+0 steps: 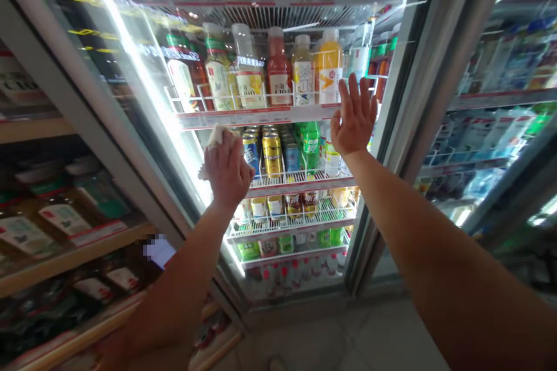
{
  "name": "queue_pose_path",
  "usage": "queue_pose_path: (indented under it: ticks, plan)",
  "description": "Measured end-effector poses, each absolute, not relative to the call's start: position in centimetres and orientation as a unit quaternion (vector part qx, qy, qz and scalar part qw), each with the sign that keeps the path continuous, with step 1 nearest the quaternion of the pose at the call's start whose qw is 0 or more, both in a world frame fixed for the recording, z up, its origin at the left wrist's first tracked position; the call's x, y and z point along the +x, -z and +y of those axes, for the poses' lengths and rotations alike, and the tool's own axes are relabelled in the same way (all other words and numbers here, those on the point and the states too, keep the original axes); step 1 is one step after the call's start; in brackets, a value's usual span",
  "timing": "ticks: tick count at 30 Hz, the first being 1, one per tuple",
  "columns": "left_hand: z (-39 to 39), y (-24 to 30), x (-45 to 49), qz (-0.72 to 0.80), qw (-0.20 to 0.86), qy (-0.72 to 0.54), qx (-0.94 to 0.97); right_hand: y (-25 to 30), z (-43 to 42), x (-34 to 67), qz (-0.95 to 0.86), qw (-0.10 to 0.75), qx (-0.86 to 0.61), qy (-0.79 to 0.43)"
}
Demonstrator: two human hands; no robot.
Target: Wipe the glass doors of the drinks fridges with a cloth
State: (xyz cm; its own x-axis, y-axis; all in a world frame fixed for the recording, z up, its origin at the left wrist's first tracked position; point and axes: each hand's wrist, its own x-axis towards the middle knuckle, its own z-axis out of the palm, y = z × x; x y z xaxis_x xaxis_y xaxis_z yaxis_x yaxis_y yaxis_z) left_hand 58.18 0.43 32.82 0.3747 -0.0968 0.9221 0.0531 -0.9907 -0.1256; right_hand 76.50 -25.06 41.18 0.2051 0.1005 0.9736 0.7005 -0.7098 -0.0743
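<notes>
A pale, crumpled cloth (219, 134) lies under my left hand (228, 171), whose fingers press it against the glass door (296, 290) of a lit drinks fridge. Parts of the cloth stick out above and to the left of the hand. My right hand (353, 122) rests flat on the same glass with its fingers spread, holding nothing. Behind that hand, through the glass, stands a bottle of orange drink (329, 64). Gold cans (272, 153) and a blue can (251, 153) show to the right of my left hand, on a lower shelf.
Metal door frames (429, 87) run along the fridge, with another bottle-filled cooler (491, 122) to the right. Wooden shelves (87, 249) of dark bottles are on the left, partly behind my left arm. Floor tiles (322, 336) show below. Light reflections streak the glass.
</notes>
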Motion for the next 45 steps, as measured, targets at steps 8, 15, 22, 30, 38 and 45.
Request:
queue_pose_path:
  ticks: [8, 15, 22, 30, 38, 45]
  plan:
    - [0.1, -24.6, 56.4, 0.118, 0.222, 0.467, -0.847, -41.2, -25.1, 76.4, -0.277, 0.264, -0.74, 0.553]
    - [3.9, -31.3, 55.3, -0.013, 0.147, 0.602, -0.785, -41.0, -25.1, 76.7, -0.283, 0.282, -0.726, 0.56]
    - [2.2, -23.6, 54.9, -0.011, 0.135, 0.577, -0.805, -41.0, -25.0, 76.9, -0.277, 0.28, -0.714, 0.579]
    - [4.1, -29.5, 54.9, -0.05, 0.112, 0.604, -0.788, -41.0, -25.2, 76.8, -0.281, 0.285, -0.732, 0.551]
    - [2.5, -26.0, 54.9, -0.063, 0.098, 0.626, -0.771, -40.9, -24.9, 77.4, -0.282, 0.306, -0.722, 0.552]
    - [3.9, -19.4, 53.5, -0.012, 0.133, 0.567, -0.813, -40.9, -25.0, 77.2, -0.291, 0.299, -0.713, 0.563]
